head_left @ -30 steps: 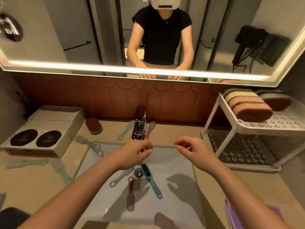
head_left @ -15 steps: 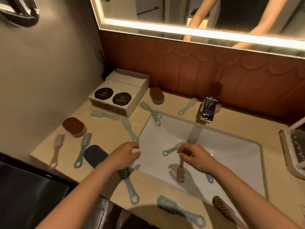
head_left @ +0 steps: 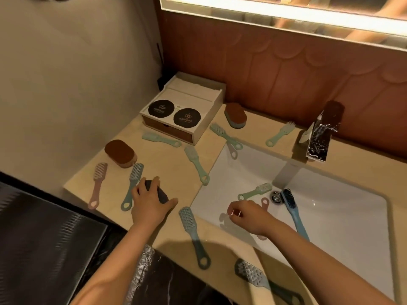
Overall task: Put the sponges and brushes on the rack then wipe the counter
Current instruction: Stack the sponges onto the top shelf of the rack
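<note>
Since half a second ago, left hand [head_left: 152,205] is now closing its fingers around the dark sponge [head_left: 159,193] on the counter [head_left: 167,170]; right hand [head_left: 247,213] is hovering loosely curled over the sink [head_left: 343,216], holding nothing. Farther back, brown sponges [head_left: 120,152] are lying.

My left hand [head_left: 152,203] sits palm down at the near left, fingers [head_left: 154,180] curled over the far side of a dark rounded sponge [head_left: 159,192] and thumb stretched out to the right along its near edge, so the sponge is cupped under my palm. The left forearm runs bare from the near edge up to it, angled slightly to the right. My right hand [head_left: 246,214] hangs further right, apart from the left, knuckles up, with the fingers loosely curled in and the thumb and forefinger tips close together; I cannot tell whether they pinch anything. The right forearm comes in bare from the near right corner.
</note>
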Available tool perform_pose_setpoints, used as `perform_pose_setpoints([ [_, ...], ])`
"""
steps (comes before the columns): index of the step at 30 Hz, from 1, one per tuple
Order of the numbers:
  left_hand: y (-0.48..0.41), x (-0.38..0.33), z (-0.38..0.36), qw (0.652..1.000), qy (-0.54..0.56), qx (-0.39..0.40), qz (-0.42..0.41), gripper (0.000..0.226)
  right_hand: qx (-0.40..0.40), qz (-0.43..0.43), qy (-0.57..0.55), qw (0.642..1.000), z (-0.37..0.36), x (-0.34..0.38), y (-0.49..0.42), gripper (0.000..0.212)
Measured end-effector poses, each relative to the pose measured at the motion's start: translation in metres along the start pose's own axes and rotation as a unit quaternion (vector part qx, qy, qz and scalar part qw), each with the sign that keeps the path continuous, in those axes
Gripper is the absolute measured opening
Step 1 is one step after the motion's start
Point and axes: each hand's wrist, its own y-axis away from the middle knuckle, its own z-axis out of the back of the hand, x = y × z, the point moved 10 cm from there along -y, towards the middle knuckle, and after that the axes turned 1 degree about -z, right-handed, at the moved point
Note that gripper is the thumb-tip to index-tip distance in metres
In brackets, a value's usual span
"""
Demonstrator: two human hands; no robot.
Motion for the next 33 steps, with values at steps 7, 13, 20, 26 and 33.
perform_pose_setpoints([
  [7, 0.0, -0.01, 0.021, 0.955, 0.282, -0.091, -0.011, 0.062, -0.024, 0.041, -0.096, 0.994, 0.006, 0.029, -0.012, 0.012],
  [13, -0.001, -0.053, 0.006, 0.759, 0.648, 0.05, 0.05, 0.055, -0.033, -0.002, -0.348, 0.937, 0.027, 0.073, -0.028, 0.034],
  [20, -0.017, -0.117, 0.007, 0.634, 0.756, 0.154, 0.055, 0.037, -0.066, 0.013, -0.465, 0.883, 0.075, 0.097, -0.052, 0.037],
  [26, -0.049, -0.14, 0.017, 0.675, 0.715, 0.175, 0.049, 0.032, -0.103, 0.043, -0.474, 0.874, 0.108, 0.086, -0.071, 0.037],
  [33, -0.076, -0.147, 0.003, 0.682, 0.702, 0.185, 0.088, 0.038, -0.179, 0.0, -0.265, 0.947, 0.155, 0.042, -0.123, 0.029],
])
